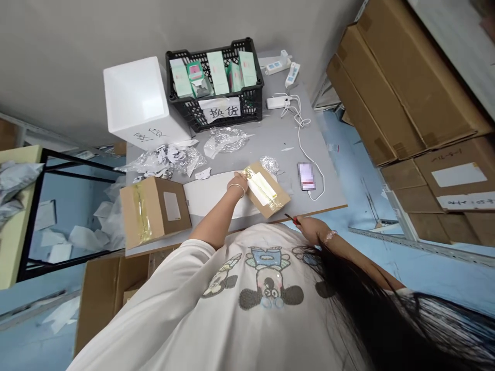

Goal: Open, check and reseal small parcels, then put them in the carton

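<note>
A person in a white printed T-shirt (263,299) leans over a grey tabletop (286,134). Their left hand (238,184), a thin metal bangle (237,190) at its wrist, rests on a flat brown cardboard box (279,197) banded with shiny yellow tape (263,188). The fingers (244,178) lie together over the box's edge; whether they clamp it, I cannot tell. That box sits near the table's front edge, at the end of a long white sheet (212,193). The right hand (312,230), with a beaded bracelet (330,237), is at the same edge, its fingers (305,224) curled shut around a small red-handled tool with a dark pointed tip (293,219).

Just beyond the box lie a phone with a blurred screen (306,176) and a white cable (309,147). To the person's left sit a larger taped brown carton (154,212) and torn white paper scraps (166,157) among clear plastic. Farther off stand a white foam box (135,100) and a black plastic crate (247,98) of pale green cartons.
</note>
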The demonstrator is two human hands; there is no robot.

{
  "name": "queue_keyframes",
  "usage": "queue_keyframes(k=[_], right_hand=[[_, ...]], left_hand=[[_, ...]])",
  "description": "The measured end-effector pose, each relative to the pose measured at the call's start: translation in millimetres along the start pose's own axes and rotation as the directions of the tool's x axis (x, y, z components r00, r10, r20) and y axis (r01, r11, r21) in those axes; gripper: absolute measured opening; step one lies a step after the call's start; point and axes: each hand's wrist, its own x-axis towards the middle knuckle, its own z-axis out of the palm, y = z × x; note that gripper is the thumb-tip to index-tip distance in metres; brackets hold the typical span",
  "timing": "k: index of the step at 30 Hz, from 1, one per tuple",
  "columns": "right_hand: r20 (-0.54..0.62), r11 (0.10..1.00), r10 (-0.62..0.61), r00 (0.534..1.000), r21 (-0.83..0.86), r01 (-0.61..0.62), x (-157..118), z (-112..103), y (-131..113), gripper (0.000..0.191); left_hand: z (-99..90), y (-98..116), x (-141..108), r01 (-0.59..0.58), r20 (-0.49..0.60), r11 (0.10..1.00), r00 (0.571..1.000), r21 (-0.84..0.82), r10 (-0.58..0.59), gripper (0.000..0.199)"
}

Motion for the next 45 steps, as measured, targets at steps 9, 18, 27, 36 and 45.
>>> queue_keyframes(k=[9,18,27,36,45], right_hand=[[-0.251,0.521,0.02,0.968,0.829,0.204,57,27,11,0.024],[-0.36,0.388,0.049,0.932,0.866,0.315,131,-34,21,0.022],[-0.249,0.324,0.085,0.965,0.922,0.21,134,-37,43,0.016],[-0.226,0.388,-0.047,0.973,0.893,0.226,155,-42,31,0.014],[-0.228,0.504,-0.166,0.96,0.817,0.281,152,-46,37,0.016]], left_hand=[[6.7,-42,-24,0.013,-0.034,0.997,0.999,0.081,-0.01,0.06],[20.9,-59,-60,-0.025,0.015,0.973,1.0,0.229,0.022,0.063],[20.1,28,-74,-0.321,-0.17,0.786,0.867,0.528,0.468,0.108],[52.7,85,-35,-0.56,0.074,0.671,0.791,0.485,0.607,0.152],[55.1,75,-36,-0.64,-0.021,0.655,0.709,0.402,0.705,0.149]])
